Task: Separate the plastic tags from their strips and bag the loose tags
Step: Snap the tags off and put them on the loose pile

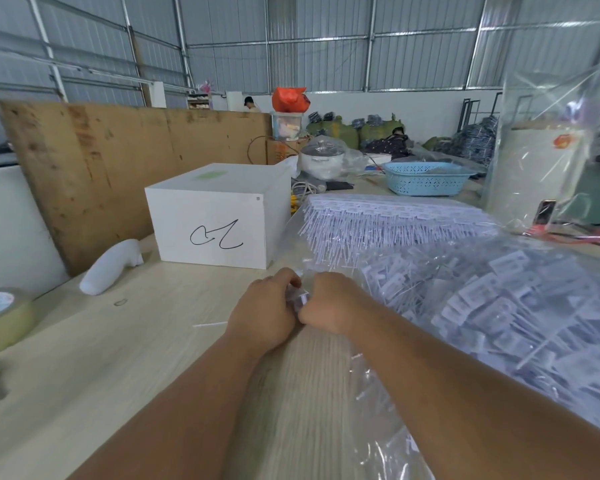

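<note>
Head view shows your left hand (262,311) and right hand (329,303) meeting over the pale worktop (101,358), each grip curled tight around a small clear plastic tag (300,299) pinched between them. Just right of your hands lies the clear bag (499,306) heaped with loose tags, and behind it the stacked tag strips (388,220). A white box (219,216) stands beyond your hands.

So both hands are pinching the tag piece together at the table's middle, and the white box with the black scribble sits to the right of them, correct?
Not quite. The head view shows the white box to the left of the hands and farther back. The rest holds: the left hand and right hand both pinch the tag piece over the table.
</note>
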Demonstrator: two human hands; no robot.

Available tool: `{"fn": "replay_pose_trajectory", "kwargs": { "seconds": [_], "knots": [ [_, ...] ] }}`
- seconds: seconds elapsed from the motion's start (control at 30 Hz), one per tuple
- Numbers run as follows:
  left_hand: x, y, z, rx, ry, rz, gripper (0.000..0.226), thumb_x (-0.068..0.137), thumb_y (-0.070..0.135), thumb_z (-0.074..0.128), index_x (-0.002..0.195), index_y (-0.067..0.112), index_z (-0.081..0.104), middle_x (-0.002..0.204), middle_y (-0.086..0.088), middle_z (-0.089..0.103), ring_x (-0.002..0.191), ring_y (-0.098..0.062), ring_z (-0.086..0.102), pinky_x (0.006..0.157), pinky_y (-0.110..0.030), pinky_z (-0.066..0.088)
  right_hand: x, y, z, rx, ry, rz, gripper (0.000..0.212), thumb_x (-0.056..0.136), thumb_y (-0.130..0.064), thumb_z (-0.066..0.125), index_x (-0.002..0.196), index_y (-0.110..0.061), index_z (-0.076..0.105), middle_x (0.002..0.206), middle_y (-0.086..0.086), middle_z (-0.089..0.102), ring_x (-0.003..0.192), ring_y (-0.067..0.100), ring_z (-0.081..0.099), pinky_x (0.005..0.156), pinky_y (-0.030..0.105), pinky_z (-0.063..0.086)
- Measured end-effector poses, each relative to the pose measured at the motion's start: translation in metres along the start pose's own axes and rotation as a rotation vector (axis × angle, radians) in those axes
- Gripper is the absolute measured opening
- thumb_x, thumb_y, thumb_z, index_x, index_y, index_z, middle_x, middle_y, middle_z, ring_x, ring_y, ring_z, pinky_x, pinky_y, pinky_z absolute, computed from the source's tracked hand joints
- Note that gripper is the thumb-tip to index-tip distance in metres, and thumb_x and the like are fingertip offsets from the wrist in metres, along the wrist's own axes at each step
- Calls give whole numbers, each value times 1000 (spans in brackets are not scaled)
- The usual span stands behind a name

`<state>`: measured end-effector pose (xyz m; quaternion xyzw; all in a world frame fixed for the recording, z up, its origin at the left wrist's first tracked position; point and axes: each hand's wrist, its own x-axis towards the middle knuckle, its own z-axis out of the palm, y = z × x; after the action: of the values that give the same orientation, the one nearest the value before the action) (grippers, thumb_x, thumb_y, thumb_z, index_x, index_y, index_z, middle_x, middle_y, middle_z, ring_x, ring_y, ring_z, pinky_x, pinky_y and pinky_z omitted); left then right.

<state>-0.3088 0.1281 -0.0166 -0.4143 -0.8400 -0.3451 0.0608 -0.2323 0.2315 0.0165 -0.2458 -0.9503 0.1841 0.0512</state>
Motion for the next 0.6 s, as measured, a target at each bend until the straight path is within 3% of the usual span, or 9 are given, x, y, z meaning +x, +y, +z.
{"fn": "replay_pose_trajectory", "kwargs": {
  "seconds": [0.13,0.27,0.33,0.4,0.47,0.5,0.6],
  "knots": [
    [-5,4,-4,-74,-43,-32,33,88,24,61,118,26,48,94,-1,66,86,-24,61,74,-34,47,-9,-5,0,-18,-69,-38,24,77,-22,60,65,-24,38,72,-1,49,80,24,56,64,30,39],
    [-10,4,-12,-21,-105,-100,41,90,25,57,128,23,40,109,-5,62,86,-19,55,74,-28,38,-18,-11,-6,-48,-192,-72,14,75,-17,64,80,-15,51,76,3,53,77,22,55,59,27,39],
    [-14,4,-19,20,-153,-155,45,86,25,60,126,24,40,104,-3,63,82,-17,56,67,-29,40,-22,-17,-7,-67,-268,-115,15,78,-15,67,82,-14,52,80,6,56,78,23,57,63,28,42],
    [-22,6,-26,73,-209,-175,36,80,26,62,112,24,45,99,0,63,80,-16,57,60,-28,40,-27,-23,-7,-113,-305,-160,16,82,-14,67,96,-16,59,94,10,61,90,27,61,69,28,44],
    [-29,8,-32,135,-258,-150,15,78,23,60,88,24,50,96,0,63,79,-17,56,57,-27,37,-33,-30,-4,-201,-319,-186,36,87,-17,64,122,-15,60,118,15,59,113,31,57,76,30,42],
    [-33,8,-35,155,-278,-144,10,78,22,58,80,25,49,92,1,62,79,-17,56,57,-27,37,-35,-32,0,-223,-309,-201,38,87,-18,63,125,-15,59,124,16,57,117,33,55,77,31,44],
    [-46,7,-45,155,-293,-162,13,79,20,55,69,23,48,77,6,57,72,-13,54,56,-27,35,-46,-33,6,-160,-220,-271,15,84,-17,61,97,-14,65,99,9,64,91,29,62,73,30,51]
  ]
}}
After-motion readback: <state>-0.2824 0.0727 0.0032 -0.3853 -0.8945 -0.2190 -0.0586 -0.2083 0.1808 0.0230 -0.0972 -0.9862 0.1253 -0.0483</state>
